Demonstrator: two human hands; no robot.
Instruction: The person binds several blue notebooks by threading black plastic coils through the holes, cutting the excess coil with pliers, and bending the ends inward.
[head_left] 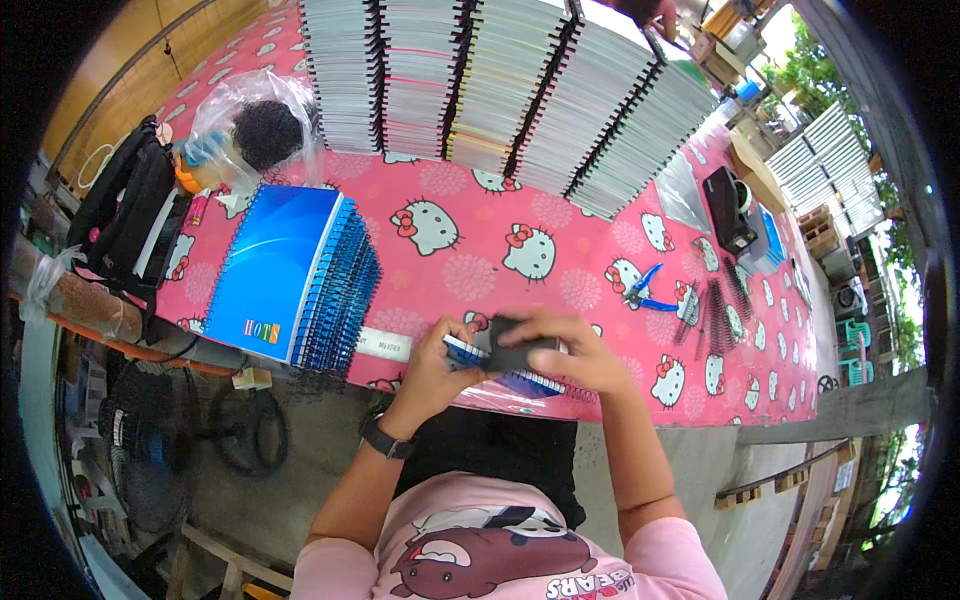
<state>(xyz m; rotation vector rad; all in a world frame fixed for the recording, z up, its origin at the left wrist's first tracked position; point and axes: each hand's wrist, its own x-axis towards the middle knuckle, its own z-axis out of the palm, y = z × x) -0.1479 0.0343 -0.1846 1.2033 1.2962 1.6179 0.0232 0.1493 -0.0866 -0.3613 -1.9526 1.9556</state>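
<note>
At the table's near edge, my left hand (440,362) is closed on the end of a blue spiral-bound notebook (538,384), which is partly covered by my hands. My right hand (575,350) grips a dark, flat-sided block (512,345) against the notebook's bound edge. What kind of block it is I cannot make out. Left of my hands lies a tall stack of blue spiral notebooks (275,270) with their coils facing right. Between the stack and my left hand is a white labelled strip (385,344).
Stacks of bound books (490,90) line the table's far side. Blue-handled pliers (645,291) and loose black spiral coils (715,315) lie to the right, with a black case (730,210) beyond. A plastic bag (290,95) and a black bag (125,210) sit at left.
</note>
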